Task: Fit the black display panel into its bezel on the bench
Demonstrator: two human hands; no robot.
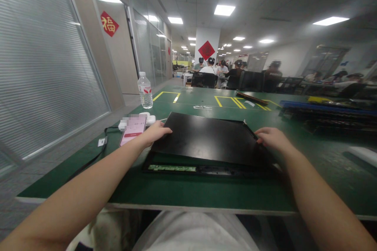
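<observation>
- Left hand (154, 131), centre-left of the frame: fingers curled over the left edge of a black panel (209, 139), gripping that edge.
- Right hand (272, 137), centre-right: fingers bent around the panel's right edge, thumb side on top; it grasps the edge in the same way.
- The black panel sits in the middle of the frame, flat or very slightly tilted, resting on a black frame (206, 168) below it. A green circuit strip (172, 168) shows along the frame's near edge, lower left of the panel.
- The frame lies on a green table (188, 192), near its front edge.
- A pink phone (133, 130) lies just beside the left hand, to its left; behind the phone sits a white charger (149, 119), with a black cable (88, 160) trailing toward the lower left.
- A water bottle (145, 90) stands upright in the upper left of the table, well apart from the panel.
- Yellow tape markings (232, 102) cross the far part of the table.
- Stacked dark trays (326, 111) occupy the right side.
- Seated people (210, 66) are at work in the background, upper centre.
</observation>
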